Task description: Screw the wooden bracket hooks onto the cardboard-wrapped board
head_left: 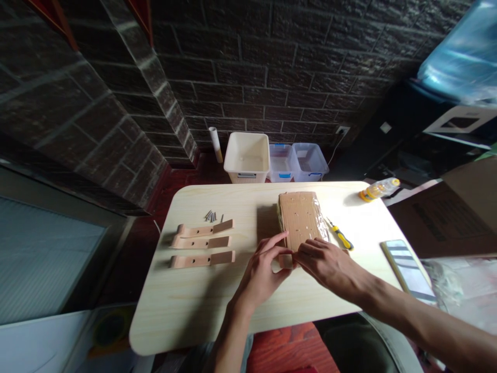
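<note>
At the table's near side my left hand pinches a wooden hook piece, mostly hidden, at the near edge of a cardboard block. The block is wrapped in clear tape and dotted with small holes. My right hand is closed over the same piece, its fingertips meeting the left ones; whatever they grip is hidden. Right of the block lies a yellow-and-black screwdriver. Over on the left rest three curved wooden hooks with drilled holes, and several screws lie behind them.
A clear bottle with orange parts stands at the table's back right corner. A phone lies along the right edge. Beyond the table are a cream bin, two clear plastic boxes and a white tube.
</note>
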Tool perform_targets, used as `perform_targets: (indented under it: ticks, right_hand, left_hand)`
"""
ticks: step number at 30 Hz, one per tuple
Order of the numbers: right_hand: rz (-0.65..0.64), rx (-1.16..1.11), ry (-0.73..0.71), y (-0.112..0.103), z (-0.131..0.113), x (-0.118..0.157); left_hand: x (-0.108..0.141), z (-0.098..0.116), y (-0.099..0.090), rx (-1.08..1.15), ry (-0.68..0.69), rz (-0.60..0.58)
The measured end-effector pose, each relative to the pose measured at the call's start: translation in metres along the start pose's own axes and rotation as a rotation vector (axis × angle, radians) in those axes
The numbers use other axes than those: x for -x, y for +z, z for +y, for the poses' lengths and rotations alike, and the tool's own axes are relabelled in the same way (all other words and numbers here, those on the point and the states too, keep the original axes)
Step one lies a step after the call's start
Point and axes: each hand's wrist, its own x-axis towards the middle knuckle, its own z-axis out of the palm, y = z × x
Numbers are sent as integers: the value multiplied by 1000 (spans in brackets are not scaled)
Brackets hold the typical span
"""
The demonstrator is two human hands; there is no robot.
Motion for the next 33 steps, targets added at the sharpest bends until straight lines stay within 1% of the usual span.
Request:
perform_targets:
  ticks: [6, 11, 13, 15, 20, 23, 25, 29, 33]
  right_hand:
    - [50, 193, -76, 1, -5, 7]
    - [110, 243, -90, 3, -10, 9]
    - [105, 214, -87, 3, -9, 9]
    - [85, 117, -48, 2, -7, 10]
    - [71, -251, 184, -11, -3, 8]
    - [76, -349, 237, -17, -3, 5]
    - [66, -353, 244, -19, -4, 3]
    - [15, -280, 270, -19, -4, 2]
    - [-33, -203, 219, -17, -4, 4]
  left_hand:
    - [0, 2, -1, -1, 17, 7]
    - [1, 3, -2, -11, 22, 9]
    - [1, 3, -3, -12, 20, 3]
    - [1, 3, -3, -7, 18, 6]
    - [1, 2, -2, -15, 3, 14]
    - [1, 2, -2, -24, -3, 3]
    - [1, 3, -3, -20, -2, 0]
    - [1, 2, -4, -13, 1, -1]
    - [1, 2, -4, -3, 16, 3]
